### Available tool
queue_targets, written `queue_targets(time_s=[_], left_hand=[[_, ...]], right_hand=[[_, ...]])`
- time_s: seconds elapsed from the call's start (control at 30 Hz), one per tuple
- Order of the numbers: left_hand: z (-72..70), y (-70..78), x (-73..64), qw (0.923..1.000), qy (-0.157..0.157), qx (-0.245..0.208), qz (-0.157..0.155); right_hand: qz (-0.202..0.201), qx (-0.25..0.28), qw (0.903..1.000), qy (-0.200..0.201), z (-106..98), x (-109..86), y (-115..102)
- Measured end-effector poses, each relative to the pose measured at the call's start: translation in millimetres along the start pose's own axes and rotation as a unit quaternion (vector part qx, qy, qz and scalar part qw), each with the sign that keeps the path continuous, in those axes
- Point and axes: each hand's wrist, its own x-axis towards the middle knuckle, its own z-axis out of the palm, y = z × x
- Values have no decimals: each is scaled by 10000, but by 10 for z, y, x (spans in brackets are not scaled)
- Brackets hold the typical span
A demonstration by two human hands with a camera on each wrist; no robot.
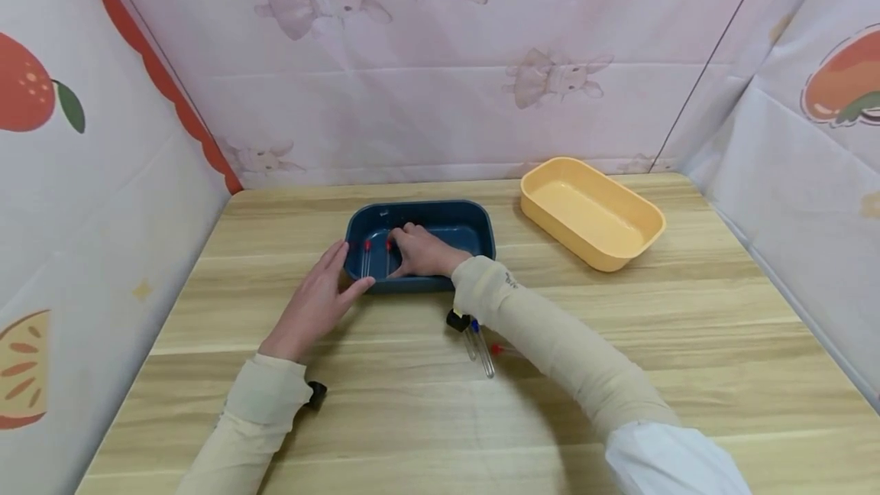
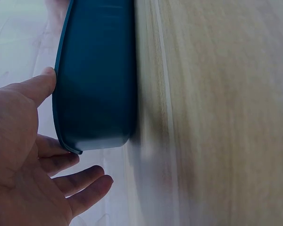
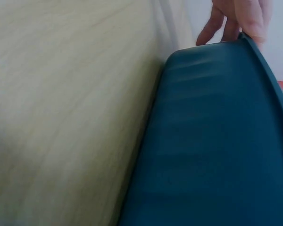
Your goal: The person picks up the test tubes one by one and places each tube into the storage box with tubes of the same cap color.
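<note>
A dark blue bin [image 1: 440, 283] sits toward the back of the table. My left hand [image 1: 312, 304] touches its left end, thumb on the front rim and fingers at the left rim. The left wrist view shows those fingers [image 2: 89, 181] extended past the bin's corner. My right hand [image 1: 428, 252] reaches inside, thumb and fingers about a red-capped test tube [image 1: 389, 245]. Another red-capped test tube [image 1: 367, 254] lies left of it in the bin. From the right wrist view only the bin's outer wall [image 3: 212, 132] shows, hiding that hand's fingers.
On the table under the right forearm lie a blue-capped test tube [image 1: 484, 350], a black-capped one [image 1: 457, 320] and a red-capped one [image 1: 498, 349]. A yellow bin [image 1: 571, 239] stands at the back right. Printed cloth walls enclose the table's back and sides.
</note>
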Motion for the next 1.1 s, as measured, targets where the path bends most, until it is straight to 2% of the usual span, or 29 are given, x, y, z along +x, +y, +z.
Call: queue_targets(time_s=[0.53,0.97,1.1], left_hand=[[30,-15,-7,10000,50,4,-6],[40,-7,-6,10000,57,-22,1],[54,-7,-1,10000,72,2,-6]], right_hand=[[334,-297,9990,47,44,8,-7],[310,-221,9993,-17,26,-18,4],[263,-17,9996,-85,7,-24,29]])
